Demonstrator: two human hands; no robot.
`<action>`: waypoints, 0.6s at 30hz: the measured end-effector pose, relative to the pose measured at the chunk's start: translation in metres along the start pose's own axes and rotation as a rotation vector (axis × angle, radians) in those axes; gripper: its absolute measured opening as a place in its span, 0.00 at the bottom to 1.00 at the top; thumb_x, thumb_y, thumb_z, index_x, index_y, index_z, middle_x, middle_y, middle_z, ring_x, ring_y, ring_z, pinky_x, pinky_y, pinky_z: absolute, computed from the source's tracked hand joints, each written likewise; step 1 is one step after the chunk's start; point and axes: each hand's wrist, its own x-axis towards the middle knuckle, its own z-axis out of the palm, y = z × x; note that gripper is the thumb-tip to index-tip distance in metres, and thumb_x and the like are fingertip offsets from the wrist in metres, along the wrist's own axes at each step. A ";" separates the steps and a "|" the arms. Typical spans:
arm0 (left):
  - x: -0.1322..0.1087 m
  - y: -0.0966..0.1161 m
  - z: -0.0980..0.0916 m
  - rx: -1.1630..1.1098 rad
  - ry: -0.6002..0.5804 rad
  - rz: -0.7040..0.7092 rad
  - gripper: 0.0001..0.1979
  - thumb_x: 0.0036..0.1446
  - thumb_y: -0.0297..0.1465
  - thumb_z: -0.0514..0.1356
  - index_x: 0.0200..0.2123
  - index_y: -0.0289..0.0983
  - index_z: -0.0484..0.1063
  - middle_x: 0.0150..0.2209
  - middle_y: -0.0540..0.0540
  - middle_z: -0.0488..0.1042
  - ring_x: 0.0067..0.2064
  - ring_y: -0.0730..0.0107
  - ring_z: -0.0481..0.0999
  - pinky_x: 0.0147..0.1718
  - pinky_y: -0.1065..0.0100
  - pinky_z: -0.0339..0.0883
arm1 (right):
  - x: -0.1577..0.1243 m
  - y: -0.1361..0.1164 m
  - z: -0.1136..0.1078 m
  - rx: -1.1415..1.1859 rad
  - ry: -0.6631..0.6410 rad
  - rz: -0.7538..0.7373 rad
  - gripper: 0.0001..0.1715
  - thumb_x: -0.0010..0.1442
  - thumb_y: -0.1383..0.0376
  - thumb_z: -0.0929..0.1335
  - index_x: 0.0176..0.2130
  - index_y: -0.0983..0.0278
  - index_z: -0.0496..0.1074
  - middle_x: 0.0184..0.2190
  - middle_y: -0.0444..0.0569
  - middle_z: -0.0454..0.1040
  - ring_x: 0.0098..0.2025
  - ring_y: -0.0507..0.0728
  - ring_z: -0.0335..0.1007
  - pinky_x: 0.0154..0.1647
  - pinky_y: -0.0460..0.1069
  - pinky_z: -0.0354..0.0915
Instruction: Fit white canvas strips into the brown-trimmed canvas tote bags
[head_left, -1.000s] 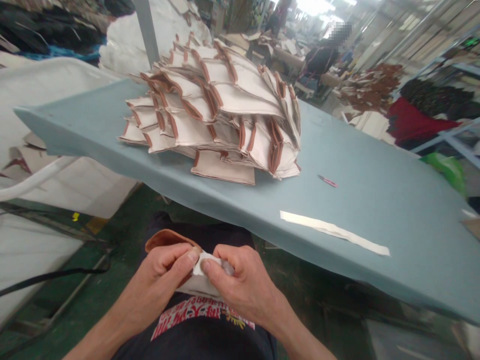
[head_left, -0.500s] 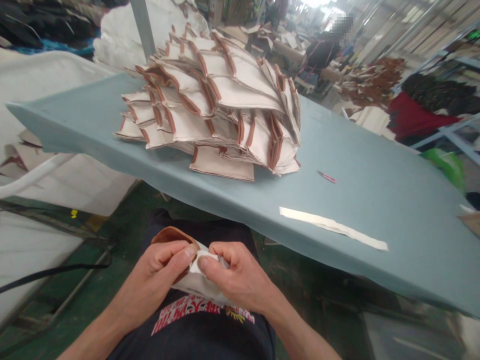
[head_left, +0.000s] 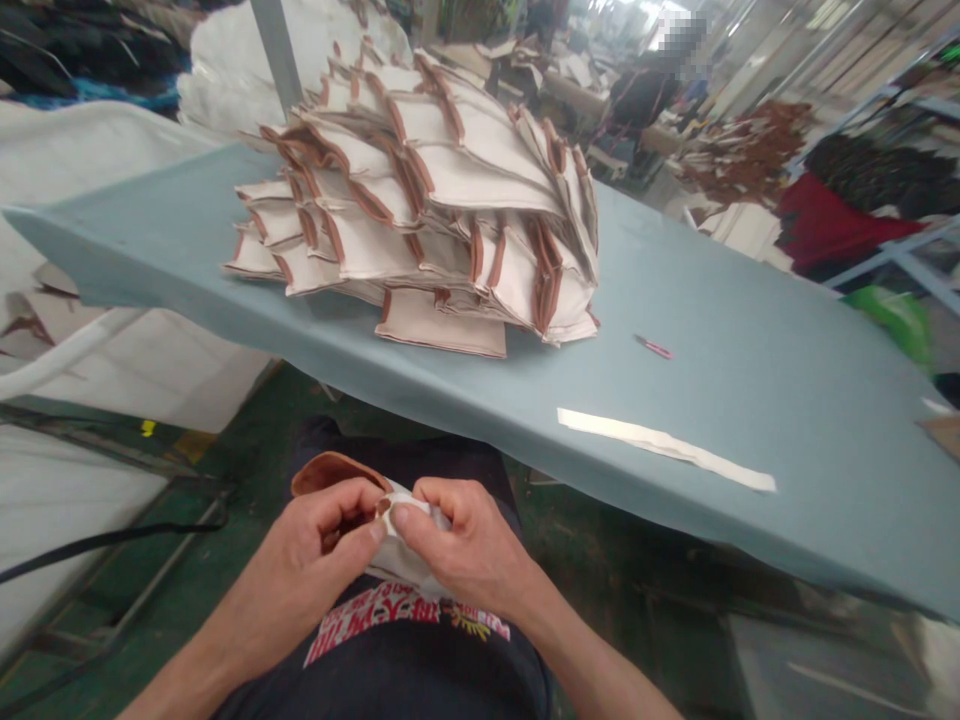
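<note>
Over my lap I hold a cream fabric pouch [head_left: 409,562] with a brown edge band [head_left: 334,468]. My left hand [head_left: 319,545] pinches it by the brown edge, thumb against the fingertips. Close beside it, my right hand [head_left: 472,545] grips the white cloth with its thumb pressed on top. The fingertips nearly meet, and most of the cloth between and under them is hidden. On the table ahead lies a large heap of similar cream pieces with brown edges [head_left: 442,185].
The table [head_left: 720,300] has a blue-grey cover and slants across the view. A cream strip [head_left: 664,445] and small pink-handled snips [head_left: 654,347] lie on its right part. White sacking [head_left: 90,150] hangs at the left. A person [head_left: 634,100] sits far back.
My left fingertips have shifted slightly at the brown edge, and the band tilts a little more to the left. My right hand keeps its grip. The view has moved slightly.
</note>
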 end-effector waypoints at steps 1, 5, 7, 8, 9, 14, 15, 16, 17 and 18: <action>-0.001 0.000 0.002 0.014 0.013 -0.007 0.13 0.62 0.40 0.61 0.30 0.38 0.79 0.27 0.51 0.77 0.28 0.67 0.74 0.27 0.73 0.68 | 0.000 0.001 0.001 -0.009 0.008 0.000 0.23 0.64 0.52 0.64 0.23 0.60 0.58 0.22 0.39 0.55 0.25 0.50 0.51 0.27 0.48 0.45; 0.001 0.003 0.011 0.183 0.120 0.021 0.12 0.58 0.37 0.58 0.27 0.39 0.78 0.23 0.52 0.75 0.25 0.67 0.71 0.24 0.72 0.65 | 0.002 0.002 0.007 -0.067 0.037 0.005 0.22 0.64 0.53 0.64 0.24 0.60 0.58 0.21 0.39 0.57 0.25 0.50 0.53 0.29 0.49 0.45; 0.003 0.004 0.015 0.271 0.206 0.078 0.11 0.55 0.35 0.57 0.24 0.40 0.76 0.21 0.53 0.73 0.24 0.68 0.70 0.23 0.71 0.62 | 0.002 0.004 0.011 -0.085 0.042 0.006 0.22 0.65 0.53 0.63 0.24 0.61 0.59 0.22 0.40 0.58 0.26 0.51 0.54 0.30 0.50 0.45; 0.004 0.004 0.016 0.291 0.230 0.095 0.11 0.54 0.34 0.57 0.23 0.40 0.75 0.20 0.53 0.72 0.24 0.68 0.69 0.23 0.71 0.62 | 0.002 0.004 0.014 -0.089 0.045 0.007 0.22 0.65 0.53 0.63 0.24 0.60 0.59 0.22 0.40 0.58 0.26 0.51 0.53 0.30 0.50 0.45; 0.005 0.004 0.017 0.289 0.237 0.100 0.11 0.54 0.34 0.56 0.22 0.40 0.73 0.20 0.54 0.71 0.23 0.69 0.68 0.23 0.71 0.61 | 0.001 0.005 0.016 -0.087 0.048 0.008 0.22 0.65 0.53 0.63 0.24 0.60 0.59 0.22 0.40 0.58 0.26 0.51 0.53 0.30 0.50 0.46; 0.003 0.000 0.016 0.202 0.203 0.063 0.12 0.57 0.34 0.55 0.23 0.40 0.73 0.24 0.52 0.71 0.25 0.68 0.69 0.24 0.70 0.64 | 0.000 0.008 0.021 -0.077 0.076 0.008 0.21 0.64 0.52 0.63 0.25 0.60 0.59 0.22 0.41 0.59 0.26 0.52 0.55 0.31 0.49 0.47; 0.002 -0.001 0.015 0.191 0.193 0.054 0.12 0.57 0.34 0.55 0.24 0.40 0.74 0.25 0.52 0.73 0.27 0.67 0.70 0.25 0.70 0.65 | 0.000 0.008 0.020 -0.081 0.087 0.005 0.21 0.64 0.51 0.63 0.25 0.60 0.60 0.22 0.41 0.60 0.26 0.52 0.56 0.31 0.49 0.47; 0.002 -0.002 0.014 0.173 0.175 0.042 0.12 0.58 0.34 0.56 0.26 0.40 0.75 0.26 0.51 0.74 0.28 0.66 0.71 0.26 0.70 0.66 | 0.000 0.008 0.019 -0.084 0.098 0.005 0.22 0.64 0.51 0.63 0.25 0.60 0.60 0.22 0.41 0.61 0.26 0.52 0.56 0.31 0.49 0.47; 0.001 -0.003 0.013 0.149 0.154 0.031 0.11 0.58 0.34 0.57 0.27 0.40 0.76 0.27 0.51 0.75 0.28 0.66 0.72 0.27 0.70 0.66 | -0.001 0.007 0.018 -0.085 0.108 0.006 0.22 0.64 0.51 0.63 0.24 0.60 0.60 0.22 0.41 0.61 0.26 0.52 0.56 0.31 0.49 0.47; 0.000 -0.004 0.012 0.122 0.134 0.021 0.11 0.59 0.35 0.58 0.28 0.40 0.77 0.27 0.51 0.76 0.28 0.66 0.73 0.27 0.70 0.67 | -0.001 0.007 0.016 -0.082 0.116 0.009 0.22 0.64 0.50 0.63 0.24 0.60 0.60 0.21 0.41 0.60 0.26 0.52 0.56 0.31 0.49 0.47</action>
